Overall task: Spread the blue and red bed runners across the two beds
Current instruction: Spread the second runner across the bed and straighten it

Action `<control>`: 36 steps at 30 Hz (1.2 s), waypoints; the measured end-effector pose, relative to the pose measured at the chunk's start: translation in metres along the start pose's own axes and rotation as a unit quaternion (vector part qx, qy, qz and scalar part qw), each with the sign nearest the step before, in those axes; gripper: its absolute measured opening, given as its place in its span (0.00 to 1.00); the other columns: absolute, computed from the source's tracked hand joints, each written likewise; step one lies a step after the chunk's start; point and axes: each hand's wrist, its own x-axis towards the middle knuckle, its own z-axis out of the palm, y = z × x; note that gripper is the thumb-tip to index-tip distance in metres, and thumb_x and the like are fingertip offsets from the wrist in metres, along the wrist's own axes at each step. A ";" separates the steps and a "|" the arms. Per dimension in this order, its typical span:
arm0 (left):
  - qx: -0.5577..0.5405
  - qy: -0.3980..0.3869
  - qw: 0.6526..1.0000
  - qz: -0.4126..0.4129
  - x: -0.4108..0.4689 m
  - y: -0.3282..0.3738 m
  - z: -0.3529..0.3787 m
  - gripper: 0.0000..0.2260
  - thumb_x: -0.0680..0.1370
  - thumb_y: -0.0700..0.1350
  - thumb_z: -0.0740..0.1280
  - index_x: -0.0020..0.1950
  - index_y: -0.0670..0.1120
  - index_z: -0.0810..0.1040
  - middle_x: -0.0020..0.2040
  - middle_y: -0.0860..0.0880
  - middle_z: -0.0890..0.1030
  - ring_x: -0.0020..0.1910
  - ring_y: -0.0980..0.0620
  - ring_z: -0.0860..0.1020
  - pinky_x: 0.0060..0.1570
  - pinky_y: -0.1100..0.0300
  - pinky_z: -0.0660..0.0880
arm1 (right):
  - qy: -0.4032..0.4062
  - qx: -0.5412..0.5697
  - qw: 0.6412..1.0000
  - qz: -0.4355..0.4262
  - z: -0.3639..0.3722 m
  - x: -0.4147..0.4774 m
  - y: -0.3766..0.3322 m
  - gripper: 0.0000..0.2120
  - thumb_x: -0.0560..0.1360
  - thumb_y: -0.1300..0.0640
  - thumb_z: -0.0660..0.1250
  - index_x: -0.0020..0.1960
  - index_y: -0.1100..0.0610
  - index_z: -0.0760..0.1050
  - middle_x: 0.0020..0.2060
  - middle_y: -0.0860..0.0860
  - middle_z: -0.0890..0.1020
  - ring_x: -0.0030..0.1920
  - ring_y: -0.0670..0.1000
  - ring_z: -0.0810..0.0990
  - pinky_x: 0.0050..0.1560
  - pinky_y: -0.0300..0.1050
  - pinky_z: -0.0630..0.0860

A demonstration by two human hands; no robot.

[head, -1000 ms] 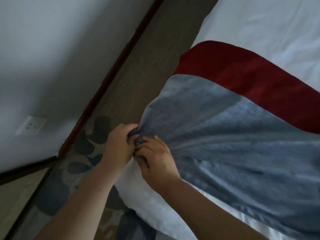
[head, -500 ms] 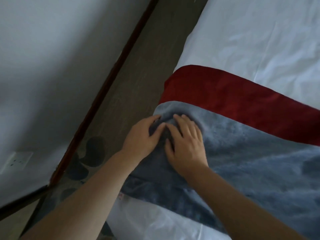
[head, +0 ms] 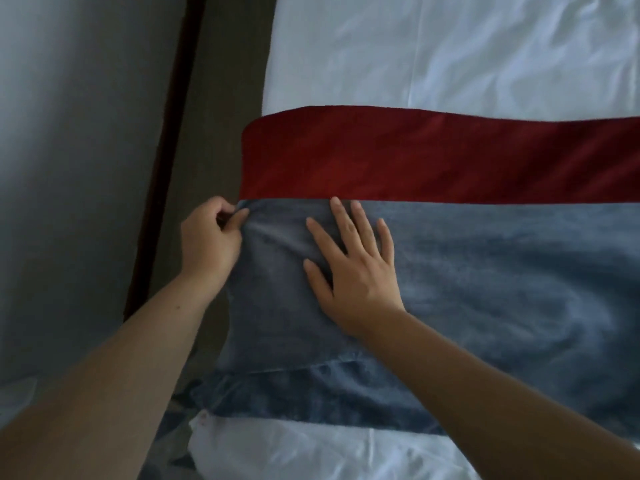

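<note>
A bed runner lies across the white bed (head: 450,53), made of a red band (head: 433,157) on the far side and a wide blue band (head: 502,289) on the near side. My left hand (head: 211,237) pinches the blue band's left corner at the bed's edge, just below the red band. My right hand (head: 353,268) lies flat on the blue cloth with fingers spread, its fingertips reaching the red seam. The blue cloth is creased near the hands, and its near left part hangs folded over the bed's side.
A narrow strip of dark floor (head: 214,98) runs between the bed and a pale wall (head: 79,133) with a dark skirting board (head: 166,140) on the left. White sheet (head: 311,452) shows below the runner at the bottom.
Both hands have let go of the bunched corner and moved apart. The right hand has flattened out on the blue cloth, the left has shifted to the edge, and the runner lies straighter.
</note>
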 end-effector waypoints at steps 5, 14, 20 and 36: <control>0.005 -0.038 0.997 -0.067 -0.007 0.019 0.008 0.15 0.83 0.55 0.63 0.63 0.49 0.80 0.54 0.55 0.81 0.53 0.56 0.79 0.52 0.60 0.74 | -0.006 -0.003 0.999 -0.037 0.007 -0.010 0.016 0.29 0.84 0.37 0.48 0.82 0.43 0.51 0.82 0.50 0.46 0.82 0.53 0.41 0.80 0.59 0.44; 0.269 -0.028 0.954 0.127 -0.098 0.064 0.088 0.42 0.80 0.70 0.50 0.84 0.45 0.43 0.84 0.38 0.45 0.83 0.37 0.45 0.80 0.40 0.45 | 0.025 0.020 0.999 -0.012 0.010 -0.049 0.090 0.28 0.84 0.37 0.48 0.82 0.43 0.49 0.82 0.50 0.47 0.82 0.51 0.44 0.81 0.56 0.46; 0.370 -0.089 0.890 0.251 -0.130 0.104 0.135 0.36 0.79 0.73 0.50 0.84 0.59 0.51 0.84 0.44 0.42 0.81 0.31 0.40 0.76 0.29 0.43 | 0.035 -0.008 0.998 0.049 -0.003 -0.091 0.181 0.28 0.84 0.37 0.47 0.82 0.43 0.48 0.82 0.49 0.48 0.82 0.50 0.44 0.81 0.55 0.44; 0.353 -0.272 0.749 0.491 -0.317 0.205 0.308 0.32 0.80 0.70 0.57 0.81 0.57 0.64 0.84 0.43 0.54 0.82 0.38 0.51 0.74 0.29 0.56 | 0.058 -0.024 0.989 0.132 -0.016 -0.263 0.395 0.26 0.84 0.43 0.52 0.81 0.44 0.58 0.81 0.48 0.56 0.81 0.51 0.53 0.79 0.59 0.54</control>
